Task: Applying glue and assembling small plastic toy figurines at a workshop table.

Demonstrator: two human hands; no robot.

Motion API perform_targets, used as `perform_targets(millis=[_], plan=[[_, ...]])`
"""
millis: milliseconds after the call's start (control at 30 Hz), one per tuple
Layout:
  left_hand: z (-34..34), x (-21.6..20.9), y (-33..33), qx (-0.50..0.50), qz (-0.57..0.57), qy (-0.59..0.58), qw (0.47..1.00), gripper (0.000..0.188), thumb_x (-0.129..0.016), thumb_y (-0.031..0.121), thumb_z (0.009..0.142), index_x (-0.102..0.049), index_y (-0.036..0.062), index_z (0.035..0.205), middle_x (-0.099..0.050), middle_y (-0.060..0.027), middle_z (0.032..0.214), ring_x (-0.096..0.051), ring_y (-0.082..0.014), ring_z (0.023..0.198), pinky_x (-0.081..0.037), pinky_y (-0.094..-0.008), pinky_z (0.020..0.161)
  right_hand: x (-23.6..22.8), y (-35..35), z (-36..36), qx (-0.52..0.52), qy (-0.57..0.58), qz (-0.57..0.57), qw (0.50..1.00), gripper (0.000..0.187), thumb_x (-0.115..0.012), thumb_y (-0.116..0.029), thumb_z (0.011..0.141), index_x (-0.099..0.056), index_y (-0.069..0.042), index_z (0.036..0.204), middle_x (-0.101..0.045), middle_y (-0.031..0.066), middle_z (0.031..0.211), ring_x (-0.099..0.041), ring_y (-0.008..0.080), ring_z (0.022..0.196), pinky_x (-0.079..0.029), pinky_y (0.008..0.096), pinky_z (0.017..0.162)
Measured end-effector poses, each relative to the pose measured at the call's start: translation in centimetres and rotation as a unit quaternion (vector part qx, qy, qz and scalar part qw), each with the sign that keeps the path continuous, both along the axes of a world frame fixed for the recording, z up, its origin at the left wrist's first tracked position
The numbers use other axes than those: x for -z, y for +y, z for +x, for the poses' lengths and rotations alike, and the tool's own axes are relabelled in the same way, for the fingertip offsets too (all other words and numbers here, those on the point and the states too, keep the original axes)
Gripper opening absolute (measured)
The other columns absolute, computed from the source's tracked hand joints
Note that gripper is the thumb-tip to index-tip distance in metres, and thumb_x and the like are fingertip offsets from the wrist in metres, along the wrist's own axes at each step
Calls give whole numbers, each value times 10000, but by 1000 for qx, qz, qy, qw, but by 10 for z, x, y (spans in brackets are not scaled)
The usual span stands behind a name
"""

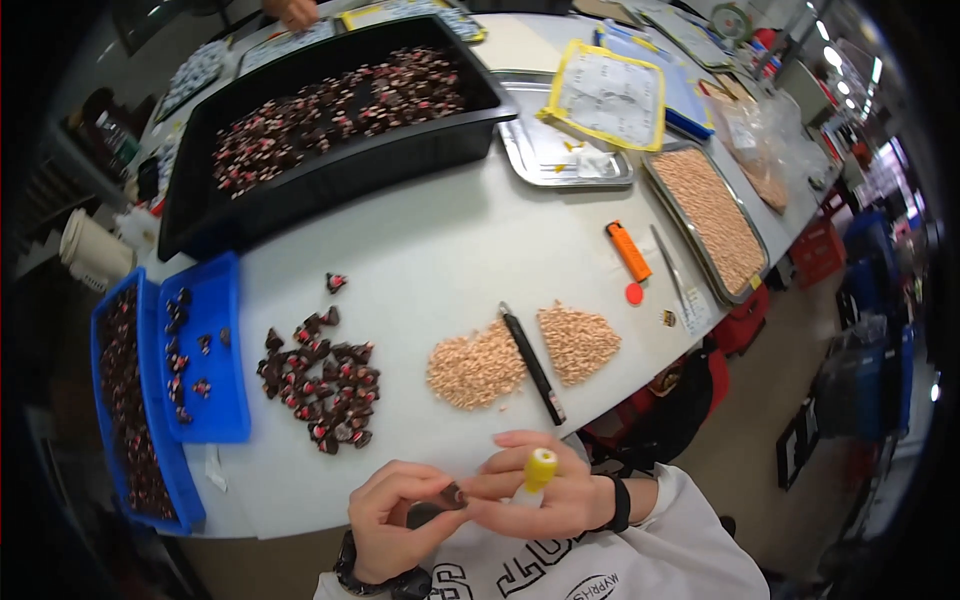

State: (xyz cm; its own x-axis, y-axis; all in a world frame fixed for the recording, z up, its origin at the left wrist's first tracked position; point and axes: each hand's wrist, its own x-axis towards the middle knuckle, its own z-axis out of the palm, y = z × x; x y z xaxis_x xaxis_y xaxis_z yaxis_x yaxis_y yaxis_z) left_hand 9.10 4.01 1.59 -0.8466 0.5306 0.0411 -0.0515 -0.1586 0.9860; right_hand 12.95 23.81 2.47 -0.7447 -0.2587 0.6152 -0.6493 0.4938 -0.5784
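Note:
My left hand is closed, pinching a small dark brown piece with a reddish spot between thumb and fingertips. The fingertips of my right hand meet it from the other side. Tucked in that right hand is a small white squeeze bottle with a yellow tip, pointing up. Both hands are over the table's near edge. Beyond them lie two heaps of small tan pieces, with a black pen-like tool between them. A loose pile of similar dark pieces lies further left.
A large black bin of dark pieces stands at the back left. Blue trays sit at the left edge. On the right are a metal tray of tan pieces, an orange cutter and tweezers. Another person's hand shows at the far side.

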Motion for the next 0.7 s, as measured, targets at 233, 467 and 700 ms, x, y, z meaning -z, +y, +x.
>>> perform_targets(millis=[233, 467, 700], plan=[[-22, 18, 3, 62, 5, -53, 997, 345, -746, -116, 671, -634, -35, 987, -569, -143, 1019, -608, -184, 882, -520, -298, 786, 15, 75, 28, 206, -25, 29, 978, 293, -654, 33, 730, -472, -115, 905, -674, 126, 934, -607, 275, 796, -464, 327, 656], [-30, 20, 4, 95, 71, -55, 991, 358, -745, 6, 754, -544, -29, 1047, -576, -127, 959, -580, -161, 817, -480, -264, 726, 47, 122, 19, 387, -39, 103, 916, 355, -698, 59, 706, -508, -84, 971, -654, 75, 879, -585, 247, 797, -441, 361, 730], [-33, 31, 5, 58, 123, -125, 983, 382, -759, -3, 737, -550, -37, 1055, -550, -145, 982, -560, -168, 826, -469, -287, 735, 56, 118, 3, 433, -45, 192, 879, 324, -726, 32, 671, -586, -106, 928, -612, 46, 793, -553, 232, 761, -379, 353, 719]])
